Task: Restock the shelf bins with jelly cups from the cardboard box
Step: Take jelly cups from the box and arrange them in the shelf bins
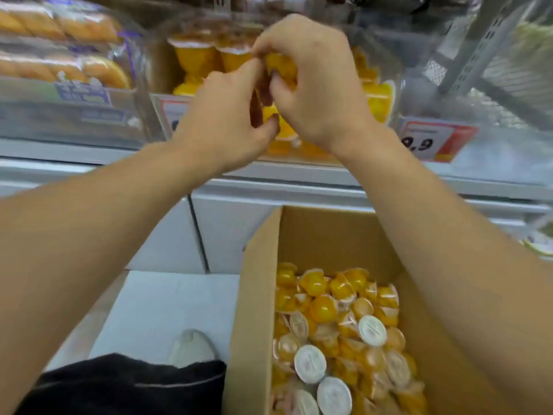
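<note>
The shelf (299, 175) carries a clear bin (386, 55) of yellow jelly cups (194, 58) right behind the fingers (278, 85), with bagged bread (59, 55) left of them

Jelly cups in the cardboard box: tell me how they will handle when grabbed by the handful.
The jelly cups look small with rounded domes, so probably light and apt to roll or slide off each other. They lie jumbled in the cardboard box, so a handful likely shifts. The glossy plastic may be slippery; both the left hand and right hand hold some.
</note>
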